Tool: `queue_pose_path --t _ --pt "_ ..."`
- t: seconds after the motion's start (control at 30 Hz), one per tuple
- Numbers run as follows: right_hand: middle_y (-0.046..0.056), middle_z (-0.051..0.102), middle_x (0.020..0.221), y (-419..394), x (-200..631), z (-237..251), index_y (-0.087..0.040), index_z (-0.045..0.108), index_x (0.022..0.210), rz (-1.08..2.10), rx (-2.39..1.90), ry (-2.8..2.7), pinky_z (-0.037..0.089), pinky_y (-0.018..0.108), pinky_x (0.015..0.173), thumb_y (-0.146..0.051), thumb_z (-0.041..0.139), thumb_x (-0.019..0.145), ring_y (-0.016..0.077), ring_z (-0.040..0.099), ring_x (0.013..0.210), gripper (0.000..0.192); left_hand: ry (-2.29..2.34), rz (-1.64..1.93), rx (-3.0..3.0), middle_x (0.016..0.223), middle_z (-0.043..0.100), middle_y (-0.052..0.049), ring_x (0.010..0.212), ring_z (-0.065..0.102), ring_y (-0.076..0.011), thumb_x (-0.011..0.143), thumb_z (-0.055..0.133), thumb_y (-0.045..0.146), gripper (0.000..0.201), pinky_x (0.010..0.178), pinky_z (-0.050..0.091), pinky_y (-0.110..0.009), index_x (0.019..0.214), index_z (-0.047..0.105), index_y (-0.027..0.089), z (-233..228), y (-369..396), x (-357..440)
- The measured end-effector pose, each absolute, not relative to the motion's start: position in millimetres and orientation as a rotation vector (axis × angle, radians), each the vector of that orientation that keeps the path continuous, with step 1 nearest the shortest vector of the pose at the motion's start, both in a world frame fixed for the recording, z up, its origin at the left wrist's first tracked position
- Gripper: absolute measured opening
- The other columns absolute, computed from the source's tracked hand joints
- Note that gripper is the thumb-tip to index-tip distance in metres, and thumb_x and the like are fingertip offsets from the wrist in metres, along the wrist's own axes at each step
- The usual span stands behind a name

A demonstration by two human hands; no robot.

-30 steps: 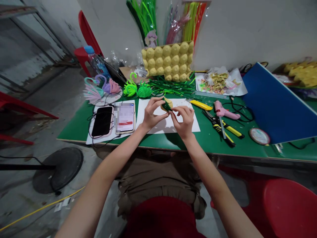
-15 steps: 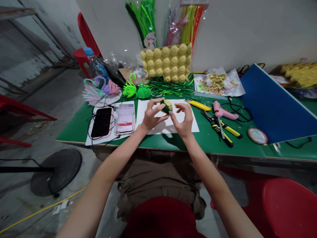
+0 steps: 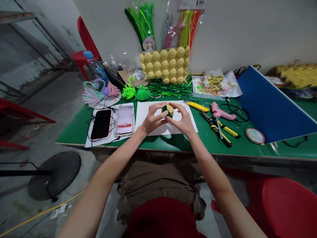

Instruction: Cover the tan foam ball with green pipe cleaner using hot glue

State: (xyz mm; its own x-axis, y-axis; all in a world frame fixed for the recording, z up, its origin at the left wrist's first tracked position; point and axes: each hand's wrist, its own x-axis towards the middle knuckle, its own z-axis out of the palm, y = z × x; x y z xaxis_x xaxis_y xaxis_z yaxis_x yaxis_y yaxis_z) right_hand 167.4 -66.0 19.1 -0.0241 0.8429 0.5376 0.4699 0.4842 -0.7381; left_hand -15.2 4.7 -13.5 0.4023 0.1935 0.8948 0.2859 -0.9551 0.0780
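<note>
Between my two hands is a small yellow egg-carton cup (image 3: 169,109) with a dark green strip around part of its side. My left hand (image 3: 154,118) grips it from the left, fingers curled over its edge and thumb below. From the right, my right hand (image 3: 182,119) pinches it with thumb and index finger. The cup is held above a white paper sheet (image 3: 146,107) on the green table (image 3: 158,143). Part of the cup is hidden by my fingers.
Right of the paper lie a yellow utility knife (image 3: 198,106), a pink glue gun (image 3: 221,112), pliers-like cutters (image 3: 226,129) and a tape roll (image 3: 255,135). Two phones (image 3: 101,124) with cables sit left. Behind are dark green pipe cleaners (image 3: 170,88), an egg carton (image 3: 165,64) and a blue board (image 3: 274,105).
My right hand's fingers have closed in onto the cup, where its index finger stood apart before. The cup has turned a little, and the view has shifted slightly.
</note>
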Motion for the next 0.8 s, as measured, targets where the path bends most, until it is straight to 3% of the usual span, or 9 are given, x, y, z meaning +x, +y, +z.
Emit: queue_pose_path --t 0.33,0.53,0.8 --pt "0.008 0.076 0.124 -54.7 174.0 29.7 -0.025 0.073 0.119 0.629 -1.131 -1.692 0.052 0.048 0.103 -0.046 0.08 0.073 0.0293 0.067 0.117 0.051 -0.348 -1.667 -2.577 0.13 0.068 -0.011 0.124 0.067 -0.0266 0.088 0.075 0.042 0.028 0.098 0.057 -0.045 0.112 0.067 0.028 -16.1 8.9 -17.2" --pt "0.007 0.075 0.128 -51.3 181.9 28.3 -0.026 0.073 0.123 1.012 -1.032 -1.531 0.053 0.045 0.098 -0.055 0.078 0.074 0.0282 0.069 0.113 0.057 -0.448 -1.719 -2.553 0.129 0.067 -0.011 0.121 0.068 -0.0261 0.087 0.076 0.044 0.035 0.098 0.059 -0.045 0.115 0.066 0.027 -11.8 6.2 -17.3" --pt "0.007 0.075 0.126 -48.9 181.1 22.0 -0.027 0.075 0.12 0.987 -1.031 -1.495 0.051 0.045 0.099 -0.05 0.08 0.071 0.0266 0.067 0.108 0.055 -0.544 -1.738 -2.519 0.123 0.07 -0.011 0.114 0.071 -0.026 0.084 0.077 0.052 0.042 0.092 0.062 -0.044 0.113 0.064 0.025 -10.2 4.7 -15.0"
